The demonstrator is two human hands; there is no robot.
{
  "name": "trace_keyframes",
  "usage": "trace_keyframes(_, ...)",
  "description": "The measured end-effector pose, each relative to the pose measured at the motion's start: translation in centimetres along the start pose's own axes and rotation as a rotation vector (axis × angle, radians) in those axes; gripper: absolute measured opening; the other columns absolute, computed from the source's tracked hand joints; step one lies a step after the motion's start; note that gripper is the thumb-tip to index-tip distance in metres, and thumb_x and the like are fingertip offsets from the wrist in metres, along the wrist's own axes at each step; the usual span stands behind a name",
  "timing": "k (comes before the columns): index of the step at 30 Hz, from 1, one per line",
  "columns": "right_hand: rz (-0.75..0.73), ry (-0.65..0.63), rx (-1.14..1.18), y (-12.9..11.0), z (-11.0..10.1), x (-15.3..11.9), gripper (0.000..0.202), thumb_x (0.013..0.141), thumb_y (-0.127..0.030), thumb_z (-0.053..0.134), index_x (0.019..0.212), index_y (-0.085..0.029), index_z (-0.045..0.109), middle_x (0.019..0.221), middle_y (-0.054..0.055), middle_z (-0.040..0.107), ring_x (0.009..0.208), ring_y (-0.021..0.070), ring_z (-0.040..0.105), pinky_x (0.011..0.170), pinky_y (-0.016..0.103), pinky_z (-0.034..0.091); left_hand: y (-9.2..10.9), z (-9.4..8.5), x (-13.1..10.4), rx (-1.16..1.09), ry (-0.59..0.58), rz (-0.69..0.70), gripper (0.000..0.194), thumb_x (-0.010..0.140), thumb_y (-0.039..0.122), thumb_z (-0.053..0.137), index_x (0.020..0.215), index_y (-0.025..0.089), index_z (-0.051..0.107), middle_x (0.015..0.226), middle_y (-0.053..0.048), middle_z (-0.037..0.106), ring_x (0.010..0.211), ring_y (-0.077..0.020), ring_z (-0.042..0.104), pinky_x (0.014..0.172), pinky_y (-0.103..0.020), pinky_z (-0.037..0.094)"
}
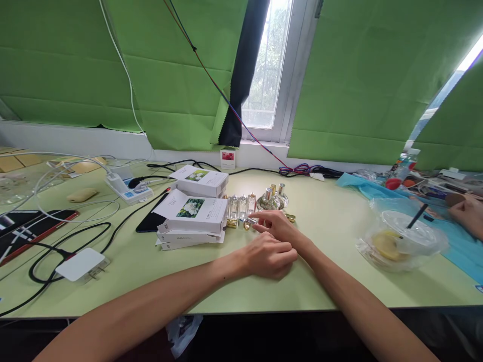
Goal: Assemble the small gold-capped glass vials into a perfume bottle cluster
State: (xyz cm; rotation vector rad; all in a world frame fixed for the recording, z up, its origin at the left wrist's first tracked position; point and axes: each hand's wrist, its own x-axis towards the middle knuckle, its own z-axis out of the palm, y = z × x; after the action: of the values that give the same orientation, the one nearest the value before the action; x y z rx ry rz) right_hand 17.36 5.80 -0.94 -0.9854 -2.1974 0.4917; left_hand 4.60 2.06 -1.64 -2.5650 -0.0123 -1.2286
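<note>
My right hand point(278, 226) reaches over the table with fingers stretched out and apart. Its fingertips touch or nearly touch a small silver cap point(251, 220). Below it my left hand point(269, 255) rests on the table, fingers curled into a loose fist; whatever is inside is hidden. Behind the fingers several slim glass perfume bottles point(243, 203) stand in a row, with rounder perfume bottles point(267, 202) to their right. A gold cap point(232, 222) lies by the boxes and another gold piece point(290, 218) shows beyond my right hand.
White flower-printed boxes point(204, 215) are stacked at left, partly over a dark phone point(151, 216). A power strip point(128, 188), white charger point(81, 265) and cables spread further left. At right stand a bagged drink cup point(400, 236) and blue sheet point(460, 246), with another person's hand point(468, 213).
</note>
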Motion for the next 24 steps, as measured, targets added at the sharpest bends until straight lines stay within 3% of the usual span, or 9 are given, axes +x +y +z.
trace_keyframes(4, 0.067, -0.088, 0.018, 0.11, 0.08, -0.23, 0.037, 0.092, -0.028, 0.065, 0.127, -0.017, 0.072, 0.059, -0.006, 0.044, 0.057, 0.0096, 0.035, 0.056, 0.023, 0.035, -0.02, 0.05, 0.09, -0.025, 0.041, -0.012, 0.023, 0.082, 0.012, 0.045, 0.061, 0.019, 0.046, 0.052, 0.005, 0.043, 0.045, -0.0084, 0.033, 0.044, -0.029, 0.026)
trace_keyframes(7, 0.085, -0.100, 0.025, -0.04, 0.06, -0.23, 0.036, 0.092, -0.030, 0.064, 0.124, -0.017, 0.073, 0.060, -0.006, 0.041, 0.059, 0.0100, 0.033, 0.056, 0.024, 0.034, -0.05, 0.11, 0.02, -0.023, 0.029, -0.016, 0.022, 0.082, 0.012, 0.046, 0.061, 0.019, 0.047, 0.053, 0.005, 0.045, 0.046, -0.0085, 0.033, 0.045, -0.029, 0.026)
trace_keyframes(17, 0.035, -0.090, 0.048, -0.72, -0.13, -0.20, 0.031, 0.092, -0.028, 0.059, 0.109, -0.013, 0.079, 0.068, 0.000, 0.052, 0.061, 0.0104, 0.038, 0.057, 0.025, 0.034, -0.06, 0.21, -0.13, 0.004, 0.004, -0.011, 0.022, 0.082, 0.013, 0.046, 0.060, 0.019, 0.047, 0.053, 0.005, 0.046, 0.045, -0.0086, 0.034, 0.045, -0.029, 0.027)
trace_keyframes(24, 0.098, -0.163, 0.059, -0.61, -0.01, -0.20, 0.031, 0.090, -0.024, 0.059, 0.111, -0.016, 0.080, 0.061, -0.002, 0.049, 0.058, 0.0105, 0.034, 0.055, 0.025, 0.030, -0.04, 0.26, -0.32, 0.029, -0.072, -0.001, 0.020, 0.082, 0.014, 0.046, 0.063, 0.019, 0.050, 0.054, 0.005, 0.048, 0.045, -0.0085, 0.035, 0.044, -0.028, 0.028)
